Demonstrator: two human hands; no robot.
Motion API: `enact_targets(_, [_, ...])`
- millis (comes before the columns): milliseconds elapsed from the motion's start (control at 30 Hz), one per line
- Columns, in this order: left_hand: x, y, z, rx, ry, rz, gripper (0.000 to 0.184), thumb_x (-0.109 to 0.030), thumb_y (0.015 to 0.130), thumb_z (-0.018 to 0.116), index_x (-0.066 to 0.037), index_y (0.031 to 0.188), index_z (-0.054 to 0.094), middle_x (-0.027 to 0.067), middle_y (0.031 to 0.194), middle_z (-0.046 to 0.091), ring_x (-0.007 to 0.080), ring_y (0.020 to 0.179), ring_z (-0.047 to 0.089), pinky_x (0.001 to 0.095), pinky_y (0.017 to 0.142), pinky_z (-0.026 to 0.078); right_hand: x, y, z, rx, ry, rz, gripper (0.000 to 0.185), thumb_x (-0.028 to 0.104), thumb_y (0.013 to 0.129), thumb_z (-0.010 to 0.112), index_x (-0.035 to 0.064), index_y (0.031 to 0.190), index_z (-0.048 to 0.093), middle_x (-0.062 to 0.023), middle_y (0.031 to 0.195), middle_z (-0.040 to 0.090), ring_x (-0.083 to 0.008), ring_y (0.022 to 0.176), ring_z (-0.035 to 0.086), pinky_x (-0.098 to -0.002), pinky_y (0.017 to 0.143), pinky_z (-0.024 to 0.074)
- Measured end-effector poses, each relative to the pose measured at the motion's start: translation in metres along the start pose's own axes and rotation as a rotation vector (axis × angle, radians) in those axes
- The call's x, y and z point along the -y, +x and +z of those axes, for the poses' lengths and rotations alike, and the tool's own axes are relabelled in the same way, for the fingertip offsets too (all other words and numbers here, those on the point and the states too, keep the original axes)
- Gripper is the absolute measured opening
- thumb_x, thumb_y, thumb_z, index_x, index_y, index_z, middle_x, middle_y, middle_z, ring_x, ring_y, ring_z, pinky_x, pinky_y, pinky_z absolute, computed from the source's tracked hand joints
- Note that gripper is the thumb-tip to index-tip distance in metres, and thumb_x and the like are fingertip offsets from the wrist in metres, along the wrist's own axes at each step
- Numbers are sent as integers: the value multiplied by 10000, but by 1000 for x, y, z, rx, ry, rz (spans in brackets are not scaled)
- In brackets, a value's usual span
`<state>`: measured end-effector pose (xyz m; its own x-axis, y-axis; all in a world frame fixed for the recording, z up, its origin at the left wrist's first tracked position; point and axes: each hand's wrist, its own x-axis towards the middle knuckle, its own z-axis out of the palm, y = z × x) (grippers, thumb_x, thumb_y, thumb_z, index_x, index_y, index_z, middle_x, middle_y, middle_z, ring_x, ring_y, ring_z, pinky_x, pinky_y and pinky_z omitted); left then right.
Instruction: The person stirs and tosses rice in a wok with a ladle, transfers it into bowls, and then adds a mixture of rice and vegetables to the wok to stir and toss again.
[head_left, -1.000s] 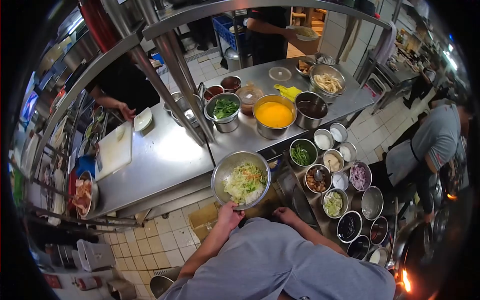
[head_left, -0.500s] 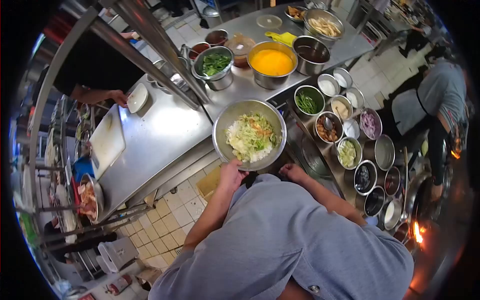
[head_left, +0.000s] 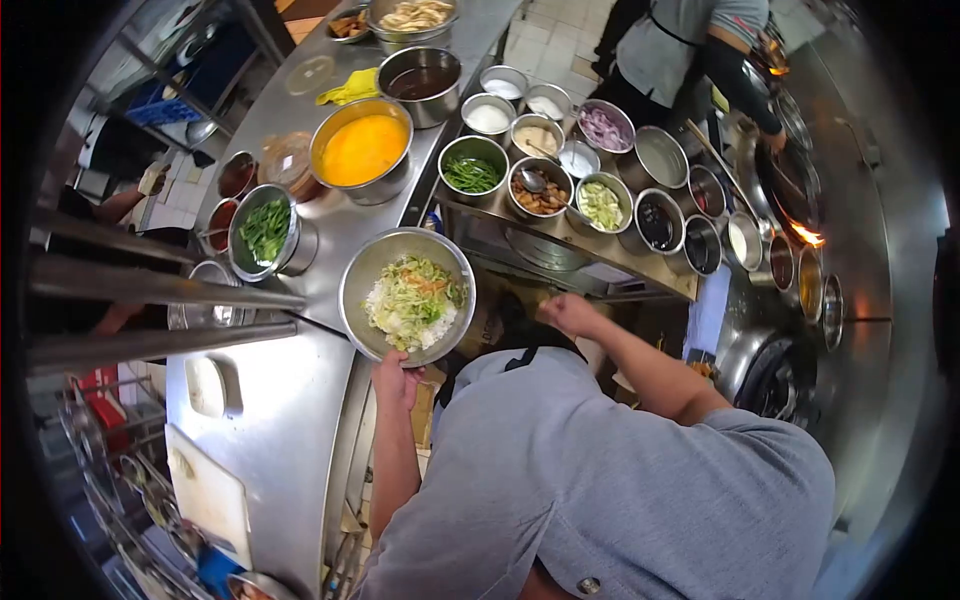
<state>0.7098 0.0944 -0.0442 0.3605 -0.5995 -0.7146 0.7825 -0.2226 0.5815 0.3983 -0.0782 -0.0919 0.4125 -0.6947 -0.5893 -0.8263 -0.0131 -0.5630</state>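
My left hand [head_left: 398, 378] grips the near rim of a steel mixing bowl [head_left: 458, 262], fingers closed on its edge. In the bowl lie white rice and shredded green vegetables [head_left: 415, 290], with orange bits on top. My right hand [head_left: 568, 314] is curled shut, apart from the bowl and in front of the ingredient rack; no object shows in it. Nearest to it on the rack are tins of diced brown food [head_left: 540, 193] with a spoon, chopped pale green vegetable [head_left: 600, 205] and cut green beans [head_left: 472, 172].
Left of the bowl stand a pot of orange liquid [head_left: 362, 145] and a pot of green leaves [head_left: 264, 230]. A white dish [head_left: 206, 388] and cutting board [head_left: 208, 492] lie on the steel counter [head_left: 280, 440]. At right, a co-worker [head_left: 665, 45] stands by a wok with flame [head_left: 805, 234].
My view has turned right. The bowl stays in my left hand, while my right hand has moved away from it. The white dish, earlier at another person's hand, now lies on the counter untouched.
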Motion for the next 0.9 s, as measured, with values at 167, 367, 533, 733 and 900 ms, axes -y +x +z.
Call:
enact_targets(167, [-25, 3, 5, 59, 66, -16, 397, -28, 776, 480, 73, 1160, 467, 183, 1089, 567, 310, 979, 587, 467, 813, 509, 9, 28, -85, -594, 262, -331, 306, 305, 897, 564, 1, 895, 600, -61, 719, 602, -154, 640, 568, -302, 594, 457])
enact_targets(367, [-46, 25, 29, 213, 179, -117, 329, -33, 757, 467, 34, 1074, 520, 140, 1028, 611, 236, 871, 625, 324, 693, 538, 65, 90, -157, -681, -8, -129, 477, 212, 786, 612, 154, 1253, 534, -179, 983, 630, -337, 942, 612, -421, 811, 491])
enact_targets(533, [-56, 40, 56, 263, 166, -181, 293, -46, 760, 465, 1, 1042, 530, 116, 983, 626, 209, 789, 628, 290, 604, 515, 76, 172, -173, -520, -27, -215, 244, 97, 759, 524, 73, 957, 666, -171, 954, 656, -333, 926, 628, -431, 810, 491])
enact_targets(733, [-45, 29, 111, 54, 101, -130, 324, -67, 785, 473, 14, 1097, 506, 112, 1032, 607, 249, 891, 606, 369, 656, 493, 72, 211, -199, -497, 344, -603, 249, 193, 749, 669, 35, 941, 662, -163, 906, 648, -302, 834, 627, -401, 735, 490])
enact_targets(900, [-44, 13, 146, 19, -86, -59, 315, -43, 803, 444, 72, 1093, 485, 158, 920, 627, 265, 713, 626, 365, 569, 519, 68, 203, -229, -394, -270, -675, 188, 163, 814, 597, 96, 978, 660, -132, 940, 634, -333, 858, 605, -431, 722, 488])
